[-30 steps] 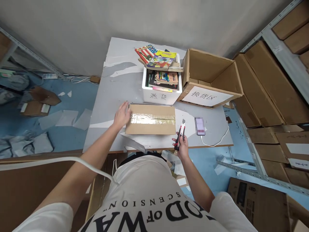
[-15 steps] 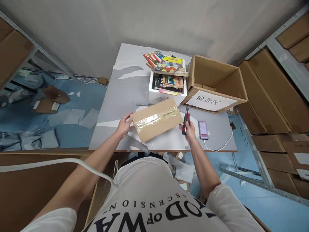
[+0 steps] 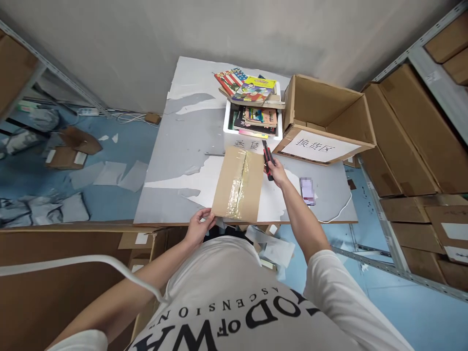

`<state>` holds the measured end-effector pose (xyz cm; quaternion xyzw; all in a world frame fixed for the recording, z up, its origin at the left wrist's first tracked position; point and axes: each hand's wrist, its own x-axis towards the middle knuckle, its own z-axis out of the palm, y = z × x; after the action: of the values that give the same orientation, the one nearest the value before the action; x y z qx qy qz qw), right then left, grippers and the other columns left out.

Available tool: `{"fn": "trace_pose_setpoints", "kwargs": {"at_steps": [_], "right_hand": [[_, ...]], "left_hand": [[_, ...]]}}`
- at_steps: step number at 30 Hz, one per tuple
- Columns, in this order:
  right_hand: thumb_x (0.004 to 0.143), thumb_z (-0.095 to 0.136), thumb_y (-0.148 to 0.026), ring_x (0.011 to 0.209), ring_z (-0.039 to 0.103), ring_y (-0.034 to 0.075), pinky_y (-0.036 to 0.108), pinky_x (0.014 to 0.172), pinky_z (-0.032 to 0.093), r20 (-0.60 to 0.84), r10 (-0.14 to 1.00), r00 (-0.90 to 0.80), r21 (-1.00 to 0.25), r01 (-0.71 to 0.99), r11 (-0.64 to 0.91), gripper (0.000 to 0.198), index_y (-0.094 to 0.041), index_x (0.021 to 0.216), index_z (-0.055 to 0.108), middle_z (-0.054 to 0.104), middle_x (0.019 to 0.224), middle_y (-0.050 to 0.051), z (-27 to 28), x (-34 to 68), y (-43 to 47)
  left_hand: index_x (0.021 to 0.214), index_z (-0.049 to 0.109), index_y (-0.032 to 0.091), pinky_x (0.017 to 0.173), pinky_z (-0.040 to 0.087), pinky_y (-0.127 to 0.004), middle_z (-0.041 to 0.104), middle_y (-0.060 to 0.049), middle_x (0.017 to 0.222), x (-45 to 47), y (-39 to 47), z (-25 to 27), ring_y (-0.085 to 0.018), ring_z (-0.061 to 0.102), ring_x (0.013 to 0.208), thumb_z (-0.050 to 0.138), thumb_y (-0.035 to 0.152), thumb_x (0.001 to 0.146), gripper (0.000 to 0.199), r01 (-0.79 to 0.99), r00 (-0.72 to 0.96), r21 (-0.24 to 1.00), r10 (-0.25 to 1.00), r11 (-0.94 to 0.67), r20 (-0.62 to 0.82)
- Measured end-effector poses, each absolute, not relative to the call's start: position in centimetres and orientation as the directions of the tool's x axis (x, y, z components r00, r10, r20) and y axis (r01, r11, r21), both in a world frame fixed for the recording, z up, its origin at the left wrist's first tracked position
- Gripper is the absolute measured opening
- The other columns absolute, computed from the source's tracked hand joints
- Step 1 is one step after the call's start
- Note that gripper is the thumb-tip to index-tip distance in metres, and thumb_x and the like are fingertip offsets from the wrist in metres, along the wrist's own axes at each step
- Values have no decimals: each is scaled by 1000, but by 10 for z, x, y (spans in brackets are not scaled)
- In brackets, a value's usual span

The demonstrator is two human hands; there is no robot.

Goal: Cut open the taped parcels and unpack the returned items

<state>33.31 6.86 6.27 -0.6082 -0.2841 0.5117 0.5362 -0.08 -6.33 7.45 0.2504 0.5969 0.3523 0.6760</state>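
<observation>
A flat cardboard box [image 3: 223,187], with a strip of shiny clear tape [image 3: 239,183] along its middle, lies at the near part of the table. Its near left corner is pinched in my left hand [image 3: 200,225], at the table's front edge. My right hand [image 3: 275,171] is closed around a red and black utility knife [image 3: 269,161], at the right side of the box. The knife points away from me; whether its blade is out I cannot tell. Some fingers of the right hand are hidden behind the knife and box edge.
Behind the box stands a white foam box [image 3: 228,141] full of books [image 3: 256,90]. To its right is an open carton [image 3: 331,109] with a handwritten label. A phone [image 3: 307,190] on a cable [image 3: 338,214] lies at the right. Shelves with cartons [image 3: 405,136] flank the table.
The cardboard box has turned so its taped seam now runs away from me. My left hand moved nearer to my body; my right hand with the knife moved forward and left.
</observation>
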Motion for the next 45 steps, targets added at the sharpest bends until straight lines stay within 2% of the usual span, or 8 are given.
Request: {"fn": "trace_pose_setpoints", "kwargs": {"at_steps": [8,14,19,23,27,31,37,45], "right_hand": [[77,60,-51,69,57,11,26,69,50,-195,892,409,-981,-103,-167,38,-24,102,48,59,81,-2,45,316,53],[78,56,-51,90,60,13,28,80,51,-119,888,445,-993,-63,-101,38,-23,103,49,63,104,4,44,307,53],[75,62,-51,99,64,16,30,80,53,-171,851,497,-982,-158,-105,46,-26,111,47,59,122,7,58,308,8],[76,63,-53,81,67,16,29,65,55,-337,790,513,-938,-254,-236,45,-24,109,54,58,128,10,65,298,-77],[79,61,-55,81,67,18,29,54,54,-536,704,466,-824,-471,-316,46,-29,116,53,59,130,7,63,264,-152],[81,58,-55,110,63,24,41,73,59,-597,698,396,-735,-618,-278,48,-39,125,46,53,137,1,58,229,-178],[79,62,-53,110,63,21,45,99,50,-580,664,472,-731,-662,-167,39,-34,113,54,61,124,0,52,212,-170],[70,73,-50,94,68,17,40,95,52,-481,698,531,-812,-570,-126,42,-26,101,58,66,104,0,64,282,-123]], "left_hand": [[88,61,21,81,55,-33,65,-1,88,-2,-55,82,-15,67,76,82,41,57,42,-11,144,752,745,659,-651],[88,61,22,74,54,-32,64,-2,94,-1,-60,77,-14,65,72,79,42,58,40,115,181,755,733,646,-655],[98,62,19,88,49,-38,66,-10,106,-12,-30,65,-25,63,100,78,43,57,51,352,146,780,792,518,-592],[121,55,19,99,41,-43,52,-16,135,-3,51,56,-27,54,118,62,50,73,58,416,156,853,900,314,-407],[141,39,21,101,40,-40,35,-13,150,33,144,58,-26,44,129,53,47,83,65,380,262,917,936,122,-234],[135,48,18,96,43,-37,52,-13,137,67,191,60,-21,53,117,53,37,83,56,236,312,948,908,211,-280],[100,65,14,80,50,-33,67,-6,87,77,190,58,-15,59,78,62,32,76,29,97,298,937,888,336,-350],[94,67,16,86,49,-36,67,-5,91,39,162,68,-17,61,87,72,39,67,36,14,168,950,936,312,-309]]}}
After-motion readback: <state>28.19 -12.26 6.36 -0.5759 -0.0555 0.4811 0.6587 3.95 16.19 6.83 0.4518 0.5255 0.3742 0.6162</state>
